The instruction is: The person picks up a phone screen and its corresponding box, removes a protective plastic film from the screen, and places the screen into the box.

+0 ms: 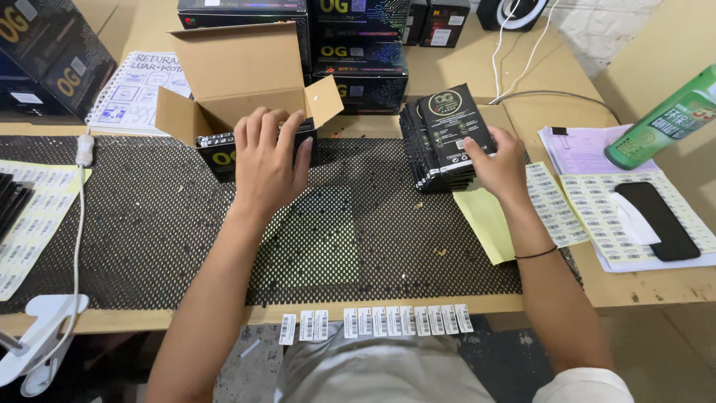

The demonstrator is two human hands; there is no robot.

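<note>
**Gripping black boxes at the worktop**

Spread wide across a row of small black boxes [257,145], the left hand [268,160] is seen palm down, its fingers [257,127] curled over the far edge of the row and the thumb pressed against the near right side. The row is clamped between fingers and thumb and is held at the mouth of an open brown cardboard carton [235,78], which lies on its side with its flaps folded outward. Whether the row rests fully on the mat or is partly lifted cannot be told.

The right hand [498,166] is laid against a leaning stack of flat black packets [444,138]. Its fingers [477,145] are only slightly parted and are pressed on the face of the front packet, with the thumb at the lower edge; the packet is touched rather than enclosed. A thin black band [537,254] is worn on that wrist.

Both groups of goods are set on a black perforated mat [149,224] covering the wooden worktop [656,287]. A yellow sheet [488,224] is tucked just beside the packets. Sheets of barcode labels [597,201] are spread to the right, with a dark phone [656,220] lying on them and a green spray can [664,119] behind. A strip of single labels [380,321] is stuck along the near edge. Larger black cartons [358,52] are stacked at the back.
</note>
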